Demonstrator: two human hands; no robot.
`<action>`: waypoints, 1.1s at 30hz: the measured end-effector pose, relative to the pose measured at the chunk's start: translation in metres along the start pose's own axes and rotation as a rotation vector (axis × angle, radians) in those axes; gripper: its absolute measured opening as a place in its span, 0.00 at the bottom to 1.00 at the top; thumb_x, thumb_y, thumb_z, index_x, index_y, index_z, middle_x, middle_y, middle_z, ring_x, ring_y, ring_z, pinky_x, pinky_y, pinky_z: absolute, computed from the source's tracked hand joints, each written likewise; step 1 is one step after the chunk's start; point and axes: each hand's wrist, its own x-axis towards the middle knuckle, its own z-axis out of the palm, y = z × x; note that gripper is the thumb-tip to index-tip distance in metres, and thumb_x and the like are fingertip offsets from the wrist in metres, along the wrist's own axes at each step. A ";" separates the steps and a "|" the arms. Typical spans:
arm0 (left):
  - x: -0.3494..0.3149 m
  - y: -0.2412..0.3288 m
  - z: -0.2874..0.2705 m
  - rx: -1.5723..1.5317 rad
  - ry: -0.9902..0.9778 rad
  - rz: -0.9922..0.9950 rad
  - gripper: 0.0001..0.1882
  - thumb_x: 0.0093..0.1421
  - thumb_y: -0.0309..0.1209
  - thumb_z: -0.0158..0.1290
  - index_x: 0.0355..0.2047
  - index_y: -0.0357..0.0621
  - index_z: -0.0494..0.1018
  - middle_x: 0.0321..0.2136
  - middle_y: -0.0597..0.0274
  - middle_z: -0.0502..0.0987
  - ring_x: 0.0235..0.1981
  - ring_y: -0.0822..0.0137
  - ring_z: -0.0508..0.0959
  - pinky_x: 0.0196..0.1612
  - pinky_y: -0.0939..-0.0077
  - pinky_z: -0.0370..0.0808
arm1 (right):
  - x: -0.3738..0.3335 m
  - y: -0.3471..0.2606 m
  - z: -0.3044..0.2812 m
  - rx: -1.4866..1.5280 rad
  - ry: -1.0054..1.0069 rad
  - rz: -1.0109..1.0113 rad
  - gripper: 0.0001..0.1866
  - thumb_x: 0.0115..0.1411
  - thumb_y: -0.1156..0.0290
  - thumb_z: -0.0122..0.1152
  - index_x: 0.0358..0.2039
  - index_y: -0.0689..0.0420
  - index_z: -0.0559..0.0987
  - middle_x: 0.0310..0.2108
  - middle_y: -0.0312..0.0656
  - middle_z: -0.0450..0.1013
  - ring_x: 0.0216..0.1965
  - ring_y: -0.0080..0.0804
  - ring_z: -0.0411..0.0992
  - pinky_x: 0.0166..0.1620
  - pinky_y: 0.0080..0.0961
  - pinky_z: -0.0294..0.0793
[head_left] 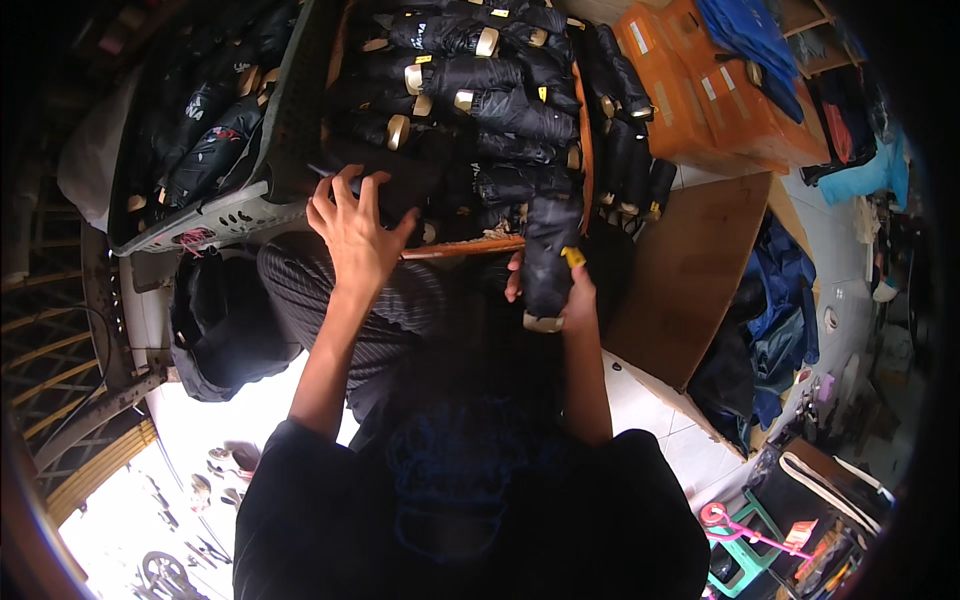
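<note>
My right hand point(573, 295) grips a folded umbrella point(550, 235) in a dark sleeve. A yellow tag hangs at its side, and its pale handle end points toward me. My left hand point(355, 230) curls its bent fingers and thumb about a matte black piece point(405, 180) at the near left of an orange-edged box point(470, 247). Shadow hides that piece's exact shape and some fingertips. Inside the box lie rows of similar folded umbrellas point(515, 110), several with pale handle ends and yellow tags.
At the left, a grey plastic crate point(195, 228) holds more folded umbrellas. Others lie right of the box, beside orange cartons point(715, 90). An open cardboard flap point(690, 280) rises at my right. A black bag point(225, 330) sits by my left knee; a green stool point(745, 550) stands lower right.
</note>
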 end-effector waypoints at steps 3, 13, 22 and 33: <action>0.001 -0.002 -0.005 0.014 0.049 -0.015 0.14 0.47 0.33 0.65 0.34 0.49 0.77 0.44 0.65 0.72 0.51 0.55 0.67 0.52 0.53 0.63 | -0.010 0.007 0.013 0.187 -0.047 0.014 0.50 0.59 0.28 0.39 0.61 0.66 0.61 0.50 0.58 0.68 0.41 0.54 0.74 0.41 0.46 0.76; -0.011 0.029 -0.031 -0.375 0.130 0.088 0.08 0.50 0.19 0.63 0.31 0.41 0.79 0.28 0.61 0.77 0.33 0.63 0.77 0.41 0.72 0.69 | -0.011 0.004 0.052 0.101 -0.110 0.085 0.44 0.53 0.49 0.66 0.60 0.65 0.59 0.47 0.53 0.68 0.38 0.48 0.75 0.39 0.46 0.77; -0.035 0.068 -0.012 -0.612 0.086 0.126 0.11 0.47 0.18 0.63 0.32 0.40 0.80 0.29 0.63 0.75 0.30 0.66 0.76 0.34 0.73 0.70 | -0.018 -0.024 0.049 -0.115 -0.008 0.252 0.47 0.56 0.60 0.64 0.69 0.59 0.51 0.54 0.52 0.68 0.49 0.37 0.73 0.47 0.29 0.75; -0.046 0.079 -0.004 -0.807 -0.081 -0.054 0.07 0.52 0.17 0.61 0.33 0.34 0.78 0.29 0.57 0.78 0.29 0.67 0.79 0.35 0.77 0.75 | -0.023 -0.036 0.061 -0.767 0.188 0.179 0.34 0.57 0.63 0.65 0.61 0.61 0.66 0.51 0.45 0.69 0.52 0.31 0.70 0.53 0.27 0.70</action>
